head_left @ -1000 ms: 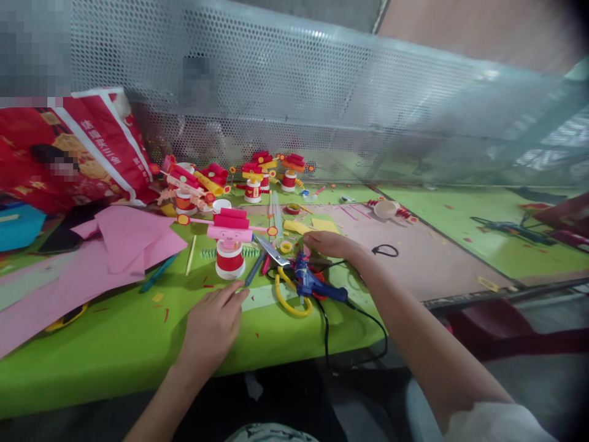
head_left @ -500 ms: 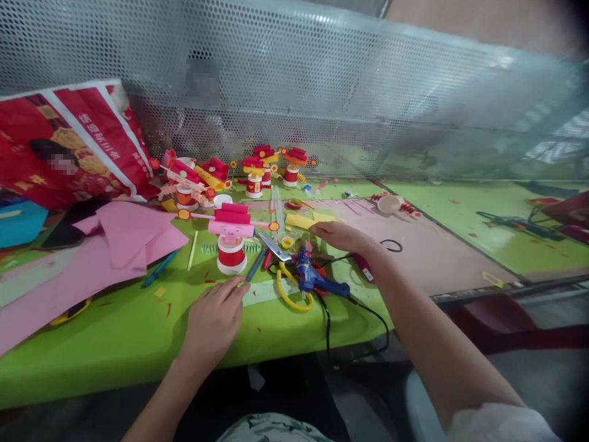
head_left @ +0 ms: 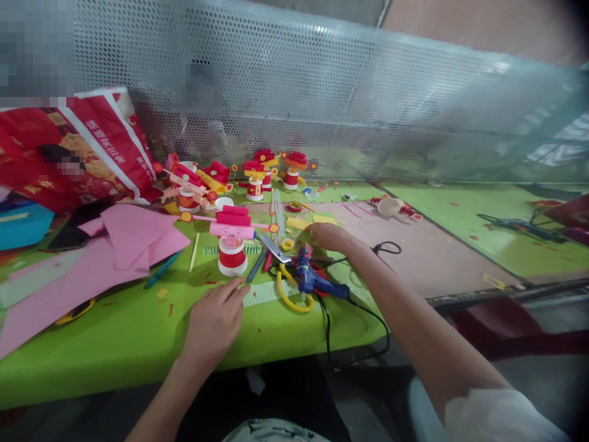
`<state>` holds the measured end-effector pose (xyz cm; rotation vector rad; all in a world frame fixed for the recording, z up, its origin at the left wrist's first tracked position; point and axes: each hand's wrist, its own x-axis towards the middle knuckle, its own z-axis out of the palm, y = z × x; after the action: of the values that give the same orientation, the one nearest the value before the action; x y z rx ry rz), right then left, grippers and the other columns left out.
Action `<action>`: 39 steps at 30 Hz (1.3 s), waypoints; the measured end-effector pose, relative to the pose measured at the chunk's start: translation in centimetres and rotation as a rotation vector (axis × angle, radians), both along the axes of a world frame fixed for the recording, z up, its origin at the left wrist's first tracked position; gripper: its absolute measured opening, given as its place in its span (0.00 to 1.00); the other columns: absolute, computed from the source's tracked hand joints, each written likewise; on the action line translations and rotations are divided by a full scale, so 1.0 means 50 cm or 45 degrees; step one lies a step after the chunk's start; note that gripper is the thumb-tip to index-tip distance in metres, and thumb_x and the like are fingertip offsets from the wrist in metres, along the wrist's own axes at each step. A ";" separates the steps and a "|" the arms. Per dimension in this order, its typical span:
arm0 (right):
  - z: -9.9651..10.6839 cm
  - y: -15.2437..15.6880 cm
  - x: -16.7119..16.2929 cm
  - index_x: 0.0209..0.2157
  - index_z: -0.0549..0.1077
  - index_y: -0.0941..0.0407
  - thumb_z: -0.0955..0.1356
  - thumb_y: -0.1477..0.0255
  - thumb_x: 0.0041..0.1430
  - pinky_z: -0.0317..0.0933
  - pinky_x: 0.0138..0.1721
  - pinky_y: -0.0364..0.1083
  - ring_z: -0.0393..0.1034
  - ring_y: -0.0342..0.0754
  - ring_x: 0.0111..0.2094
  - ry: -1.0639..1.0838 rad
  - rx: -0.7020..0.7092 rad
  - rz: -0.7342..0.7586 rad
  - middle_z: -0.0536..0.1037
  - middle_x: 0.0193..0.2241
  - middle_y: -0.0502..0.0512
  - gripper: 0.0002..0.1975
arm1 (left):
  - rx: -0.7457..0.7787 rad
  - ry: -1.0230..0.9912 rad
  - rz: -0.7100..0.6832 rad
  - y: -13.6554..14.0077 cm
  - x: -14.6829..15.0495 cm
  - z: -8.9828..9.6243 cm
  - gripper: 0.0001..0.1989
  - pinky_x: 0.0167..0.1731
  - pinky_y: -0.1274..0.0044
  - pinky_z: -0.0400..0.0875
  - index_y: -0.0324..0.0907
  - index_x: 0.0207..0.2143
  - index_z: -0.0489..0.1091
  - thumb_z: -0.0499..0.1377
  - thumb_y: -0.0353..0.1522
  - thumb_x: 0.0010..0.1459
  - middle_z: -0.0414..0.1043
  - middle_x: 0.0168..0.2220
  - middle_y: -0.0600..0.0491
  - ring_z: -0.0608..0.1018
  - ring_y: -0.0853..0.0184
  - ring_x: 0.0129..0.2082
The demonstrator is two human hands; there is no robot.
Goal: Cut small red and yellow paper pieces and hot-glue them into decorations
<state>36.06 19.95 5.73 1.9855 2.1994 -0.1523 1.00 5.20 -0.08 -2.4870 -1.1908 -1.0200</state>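
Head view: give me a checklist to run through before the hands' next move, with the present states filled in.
1. Left hand clear of the blue-grey marker: cannot tell; its fingertips are at the marker's near end.
2. Right hand free of any held item: cannot tell; its fingertips are hidden beside the yellow paper.
3. Scissors unobstructed: not ok; the blue glue gun overlaps their handle in this view.
4. Glue gun's cord kept on the table: not ok; it runs past the near edge.
5. Pink-faced figure upright: ok.
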 end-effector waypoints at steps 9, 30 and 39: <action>0.023 0.000 0.008 0.57 0.74 0.55 0.70 0.64 0.71 0.73 0.52 0.57 0.75 0.54 0.52 -0.001 -0.029 0.108 0.75 0.57 0.60 0.17 | -0.004 -0.006 -0.001 0.000 0.001 -0.004 0.16 0.42 0.66 0.82 0.42 0.46 0.80 0.54 0.23 0.65 0.84 0.50 0.46 0.85 0.57 0.42; 0.097 -0.245 -0.006 0.53 0.78 0.55 0.62 0.63 0.75 0.71 0.49 0.53 0.79 0.57 0.49 0.244 0.346 0.062 0.82 0.51 0.62 0.18 | 0.005 -0.037 -0.023 0.001 -0.001 -0.001 0.14 0.42 0.64 0.80 0.39 0.47 0.79 0.56 0.22 0.65 0.84 0.50 0.46 0.85 0.56 0.43; 0.001 -0.397 -0.063 0.58 0.72 0.55 0.67 0.62 0.72 0.71 0.40 0.51 0.80 0.58 0.45 0.184 0.433 0.008 0.80 0.51 0.63 0.18 | 0.036 -0.032 -0.033 0.000 0.000 0.000 0.14 0.43 0.65 0.79 0.38 0.49 0.77 0.57 0.21 0.65 0.83 0.50 0.46 0.85 0.56 0.43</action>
<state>32.89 0.09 5.79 2.1999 2.4605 0.0887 1.00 5.19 -0.10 -2.4819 -1.1460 -1.0704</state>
